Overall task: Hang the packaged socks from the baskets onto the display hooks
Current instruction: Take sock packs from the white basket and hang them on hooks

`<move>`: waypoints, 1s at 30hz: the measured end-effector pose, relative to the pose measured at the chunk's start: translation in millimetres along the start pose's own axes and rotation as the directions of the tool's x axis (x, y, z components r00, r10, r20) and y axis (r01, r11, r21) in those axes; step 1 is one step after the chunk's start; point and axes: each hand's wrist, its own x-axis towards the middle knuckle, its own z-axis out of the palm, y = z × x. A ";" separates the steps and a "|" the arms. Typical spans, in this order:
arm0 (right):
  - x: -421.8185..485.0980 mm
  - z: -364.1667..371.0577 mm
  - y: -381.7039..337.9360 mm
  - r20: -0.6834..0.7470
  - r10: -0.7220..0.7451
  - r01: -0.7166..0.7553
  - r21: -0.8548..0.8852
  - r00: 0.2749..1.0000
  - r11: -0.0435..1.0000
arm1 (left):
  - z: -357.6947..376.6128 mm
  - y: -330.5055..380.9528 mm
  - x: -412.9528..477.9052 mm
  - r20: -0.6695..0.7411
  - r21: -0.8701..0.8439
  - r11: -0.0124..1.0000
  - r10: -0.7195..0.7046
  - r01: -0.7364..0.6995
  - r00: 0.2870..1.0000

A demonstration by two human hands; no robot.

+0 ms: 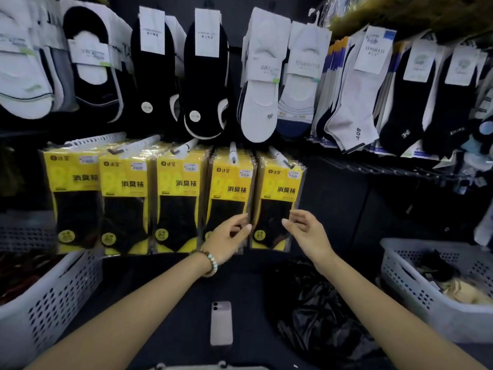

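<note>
Several yellow-and-black sock packs hang side by side on white display hooks (233, 152) in the lower row. My left hand (226, 235), with a bead bracelet at the wrist, has its fingertips against the lower edge of the fourth pack (229, 182). My right hand (306, 228) hovers just in front of the rightmost pack (280, 188), fingers apart and empty. A white perforated basket (53, 297) stands at the lower left, another white basket (426, 303) at the right with dark and pale items inside.
Black and white socks (261, 84) on card labels hang in the upper row. A phone (221, 323) lies face down on the dark surface between my arms. A crumpled black plastic bag (317, 311) lies to its right.
</note>
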 end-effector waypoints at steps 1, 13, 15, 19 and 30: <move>-13.0 6.4 4.7 0.044 0.003 -0.002 -0.016 0.999 1.000 | -3.2 -8.0 -14.0 0.003 0.001 1.000 -0.020 0.020 1.000; -201.8 123.1 221.7 0.268 0.579 -0.537 -0.219 0.770 0.815 | 22.4 -232.0 -266.8 -0.020 -0.017 0.815 -0.580 0.580 0.814; -221.8 130.7 250.6 0.254 0.654 -0.606 -0.246 0.713 0.756 | 28.7 -265.9 -297.4 -0.025 -0.016 0.758 -0.652 0.652 0.758; -247.4 139.2 291.8 0.240 0.764 -0.707 -0.291 0.599 0.645 | 35.8 -310.2 -321.4 0.022 0.019 0.664 -0.747 0.747 0.664; -257.4 195.1 355.1 0.290 0.806 -0.663 -0.459 0.516 0.591 | 71.3 -370.7 -322.5 -0.048 0.050 0.553 -0.831 0.832 0.555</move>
